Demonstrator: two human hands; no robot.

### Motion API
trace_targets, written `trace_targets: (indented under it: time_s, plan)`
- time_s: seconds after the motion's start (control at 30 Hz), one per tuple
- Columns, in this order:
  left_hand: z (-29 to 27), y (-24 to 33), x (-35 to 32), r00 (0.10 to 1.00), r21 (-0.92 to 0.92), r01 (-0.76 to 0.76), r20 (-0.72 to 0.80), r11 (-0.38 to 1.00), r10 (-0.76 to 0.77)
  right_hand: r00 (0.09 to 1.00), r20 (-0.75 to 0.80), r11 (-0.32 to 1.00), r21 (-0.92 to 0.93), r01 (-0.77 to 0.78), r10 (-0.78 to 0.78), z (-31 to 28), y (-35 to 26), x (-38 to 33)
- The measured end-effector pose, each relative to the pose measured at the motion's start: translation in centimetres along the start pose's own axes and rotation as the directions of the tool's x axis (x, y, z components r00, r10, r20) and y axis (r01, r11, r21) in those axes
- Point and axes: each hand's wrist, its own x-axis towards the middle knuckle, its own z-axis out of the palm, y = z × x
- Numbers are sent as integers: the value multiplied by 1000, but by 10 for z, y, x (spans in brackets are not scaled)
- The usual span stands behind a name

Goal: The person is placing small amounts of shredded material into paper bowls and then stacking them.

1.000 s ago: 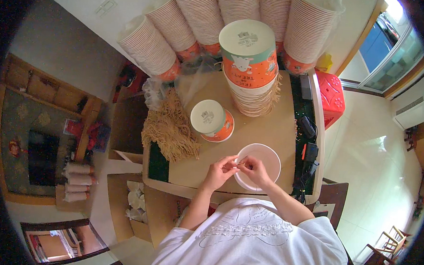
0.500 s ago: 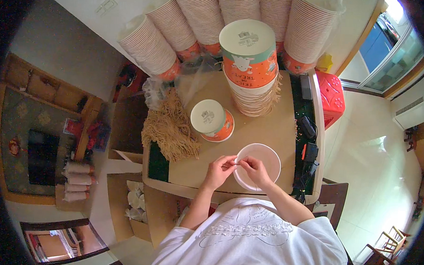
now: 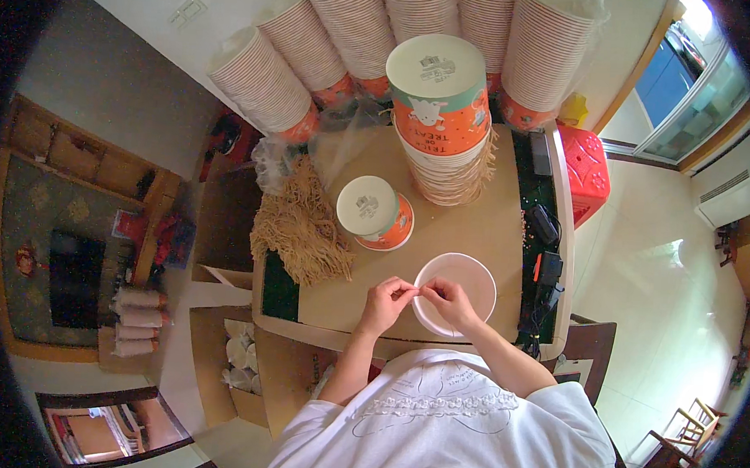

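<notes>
Hands meet at the near rim of a white bowl (image 3: 456,294) standing mouth-up on the brown desk (image 3: 476,230), close to the desk's six o'clock edge. The left hand (image 3: 385,305) pinches something small between thumb and forefinger at the bowl's nine o'clock rim; the right hand (image 3: 447,300) reaches over the rim from six o'clock, fingertips curled and pinched toward the left one. What they pinch is too small to make out. The bowl's inside shows only white; nothing in it can be told. It is round, so no long axis, and its opening faces straight up at the camera.

At eleven o'clock from the bowl, well apart, a short paper cup (image 3: 373,213) in orange and green stands bottom-up. At twelve o'clock a tall stack of such cups (image 3: 443,111), also bottom-up, rises toward the camera. A heap of tan strings (image 3: 302,227) lies at ten o'clock on the desk's left side. Behind, long stacks of striped cups (image 3: 264,83) lean against the wall. Black cables and adapters (image 3: 546,241) lie along the desk's three o'clock edge, beside a red plastic stool (image 3: 585,166).

Against the picture a second ago, hands, bowl and cups sit in the same places; no shift can be seen.
</notes>
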Motion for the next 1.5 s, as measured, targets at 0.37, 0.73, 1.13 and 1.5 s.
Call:
trace_targets:
  time_s: [0.37, 0.73, 1.13, 1.5]
  plan:
    - [5, -21, 1, 945, -467, 326, 127, 822, -302, 990, -79, 978, -182, 99, -115, 4, -7, -5]
    - [1, -16, 2, 972, -307, 228, 14, 924, -235, 997, -80, 992, 121, 35, -25, 0, 5, 0]
    - [5, -11, 2, 996, -156, 84, 13, 984, -83, 999, -48, 995, 103, 9, -4, 1, 9, 3]
    - [3, 5, 2, 997, -132, -26, 67, 991, 35, 1000, -12, 990, 137, -23, 25, 2, 5, 3]
